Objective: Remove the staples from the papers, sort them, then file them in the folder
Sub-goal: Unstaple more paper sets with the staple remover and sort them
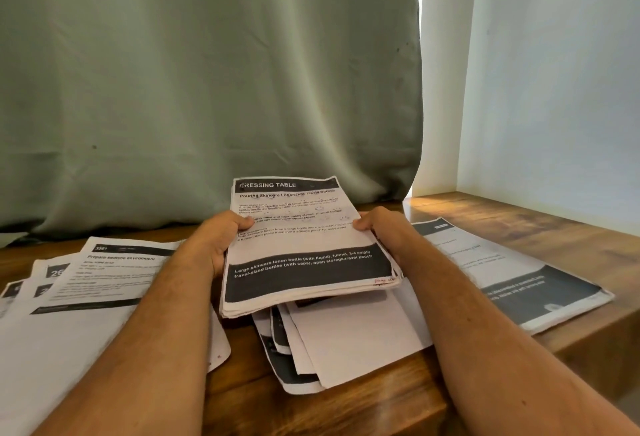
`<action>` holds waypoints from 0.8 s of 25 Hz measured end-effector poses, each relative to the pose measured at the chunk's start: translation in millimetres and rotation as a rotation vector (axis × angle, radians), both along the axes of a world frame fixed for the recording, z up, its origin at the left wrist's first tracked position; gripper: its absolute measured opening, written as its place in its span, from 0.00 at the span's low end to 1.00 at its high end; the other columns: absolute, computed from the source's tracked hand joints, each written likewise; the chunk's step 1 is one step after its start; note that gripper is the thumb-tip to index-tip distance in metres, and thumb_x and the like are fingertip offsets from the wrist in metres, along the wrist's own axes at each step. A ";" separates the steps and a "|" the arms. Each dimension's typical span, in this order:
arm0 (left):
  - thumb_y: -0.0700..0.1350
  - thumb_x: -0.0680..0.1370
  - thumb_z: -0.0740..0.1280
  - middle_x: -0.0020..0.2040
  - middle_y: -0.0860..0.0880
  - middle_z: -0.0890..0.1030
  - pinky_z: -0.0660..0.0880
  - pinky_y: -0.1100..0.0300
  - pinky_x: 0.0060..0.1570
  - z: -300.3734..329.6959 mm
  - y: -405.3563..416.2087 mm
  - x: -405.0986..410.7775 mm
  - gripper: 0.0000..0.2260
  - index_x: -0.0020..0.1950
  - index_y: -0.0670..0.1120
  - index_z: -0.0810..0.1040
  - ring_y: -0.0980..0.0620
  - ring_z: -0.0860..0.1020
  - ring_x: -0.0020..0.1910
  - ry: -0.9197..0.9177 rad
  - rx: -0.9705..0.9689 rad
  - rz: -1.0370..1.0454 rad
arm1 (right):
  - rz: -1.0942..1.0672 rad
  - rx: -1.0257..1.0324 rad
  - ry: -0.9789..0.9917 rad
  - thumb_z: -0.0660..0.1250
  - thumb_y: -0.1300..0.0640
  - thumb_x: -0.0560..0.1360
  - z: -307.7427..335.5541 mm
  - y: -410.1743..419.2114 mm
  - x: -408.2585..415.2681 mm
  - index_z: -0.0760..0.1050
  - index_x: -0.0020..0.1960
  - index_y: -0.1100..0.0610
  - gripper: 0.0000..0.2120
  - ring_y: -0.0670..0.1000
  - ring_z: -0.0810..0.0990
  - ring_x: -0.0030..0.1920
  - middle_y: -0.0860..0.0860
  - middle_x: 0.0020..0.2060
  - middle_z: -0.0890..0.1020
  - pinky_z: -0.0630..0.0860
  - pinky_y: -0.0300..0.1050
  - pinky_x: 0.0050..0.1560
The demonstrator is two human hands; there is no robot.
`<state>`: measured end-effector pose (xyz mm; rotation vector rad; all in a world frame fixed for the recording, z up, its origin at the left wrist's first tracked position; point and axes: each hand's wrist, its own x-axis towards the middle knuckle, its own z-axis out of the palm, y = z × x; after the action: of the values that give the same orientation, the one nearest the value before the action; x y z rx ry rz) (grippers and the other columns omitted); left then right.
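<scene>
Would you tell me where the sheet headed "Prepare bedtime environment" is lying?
In the head view, that sheet lies on the wooden table's left side, atop fanned papers, just left of the left forearm.

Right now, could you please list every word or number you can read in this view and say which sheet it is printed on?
Held stack, gripped by left hand and right hand:
"RESSING TABLE" (first letter obscured)
"Pouring Skincare Lotion into Travel Bottles"
"Large skincare lotion bottle (with liquid), funnel, 3-4 empty travel-sized bottles (with caps), open storage/travel pouch"
Small body text and the red handwriting: blurred.
Left top sheet: "356", "Prepare bedtime environment".
Sheet beneath: "26", partly covered.
Right upside-down sheet: unreadable.
</scene>
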<state>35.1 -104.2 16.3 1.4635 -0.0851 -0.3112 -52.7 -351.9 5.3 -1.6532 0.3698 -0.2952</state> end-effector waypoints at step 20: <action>0.38 0.84 0.54 0.49 0.42 0.86 0.82 0.49 0.48 24.6 -90.6 -74.9 0.14 0.63 0.37 0.76 0.45 0.84 0.49 -0.160 -0.149 -0.360 | -0.255 -0.704 0.158 0.65 0.58 0.80 51.4 -73.4 -54.6 0.76 0.67 0.56 0.16 0.59 0.78 0.61 0.56 0.63 0.79 0.75 0.51 0.64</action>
<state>-39.7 -194.8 40.9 1.3190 -0.4949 -0.4690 -107.3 -425.3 56.7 -2.3312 0.6482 -0.5285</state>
